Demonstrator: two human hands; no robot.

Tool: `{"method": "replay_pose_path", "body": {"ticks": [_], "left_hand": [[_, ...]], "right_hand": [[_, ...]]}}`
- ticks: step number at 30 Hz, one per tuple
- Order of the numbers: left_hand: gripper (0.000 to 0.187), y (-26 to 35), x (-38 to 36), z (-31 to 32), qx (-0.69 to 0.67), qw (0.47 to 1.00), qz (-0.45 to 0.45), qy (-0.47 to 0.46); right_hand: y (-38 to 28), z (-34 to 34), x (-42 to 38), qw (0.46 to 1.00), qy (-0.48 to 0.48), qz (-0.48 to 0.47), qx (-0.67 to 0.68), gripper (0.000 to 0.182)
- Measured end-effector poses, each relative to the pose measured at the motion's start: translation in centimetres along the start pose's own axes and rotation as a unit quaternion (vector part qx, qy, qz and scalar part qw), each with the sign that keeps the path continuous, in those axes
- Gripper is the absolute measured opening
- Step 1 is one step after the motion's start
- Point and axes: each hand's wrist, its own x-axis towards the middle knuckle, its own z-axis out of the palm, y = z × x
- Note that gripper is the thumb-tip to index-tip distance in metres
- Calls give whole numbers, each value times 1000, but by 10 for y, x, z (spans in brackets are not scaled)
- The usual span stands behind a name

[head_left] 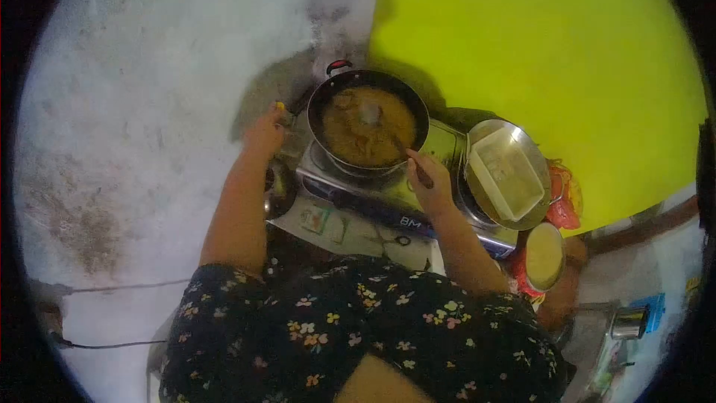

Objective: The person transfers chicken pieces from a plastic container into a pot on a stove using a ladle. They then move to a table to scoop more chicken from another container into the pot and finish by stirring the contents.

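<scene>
A dark wok (317, 116) with orange-brown food in sauce (362, 138) stands on the left burner of a metal stove (350, 201). My right hand (431, 183) is closed around the dark handle of a ladle at the wok's lower right edge. The ladle's head (371, 113) lies in the food. Left of the wok, my left hand (265, 133) has its fingers bent together near a small yellow thing (280, 106). Whether it grips this thing is too blurred to tell.
On the right burner sits a metal pan (535, 213) holding a pale rectangular tray (507, 172). Beside it are red and yellow packets (564, 209) and a round container (544, 256). Scissors (391, 239) lie before the stove. A metal cup (629, 323) stands lower right.
</scene>
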Motion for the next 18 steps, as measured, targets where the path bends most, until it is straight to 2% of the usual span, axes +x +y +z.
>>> {"method": "replay_pose_path", "body": {"ticks": [7, 10, 13, 14, 17, 18], "left_hand": [[53, 4, -9, -1, 7, 1000, 6, 22], [54, 7, -12, -4, 1, 1000, 0, 21], [55, 4, -9, -4, 1, 1000, 11, 18], [56, 1, -7, -1, 2, 1000, 21, 18], [51, -13, 0, 19, 14, 994, 64, 93], [51, -10, -2, 13, 10, 996, 52, 71]], "right_hand": [[-3, -12, 12, 999, 17, 29, -28, 21], [-7, -11, 30, 998, 15, -27, -52, 26], [10, 9, 42, 996, -11, -49, -75, 33], [14, 16, 44, 996, -32, -31, -77, 35], [12, 33, 48, 992, -95, 0, -78, 39], [8, 36, 49, 990, -116, -4, -76, 40]]}}
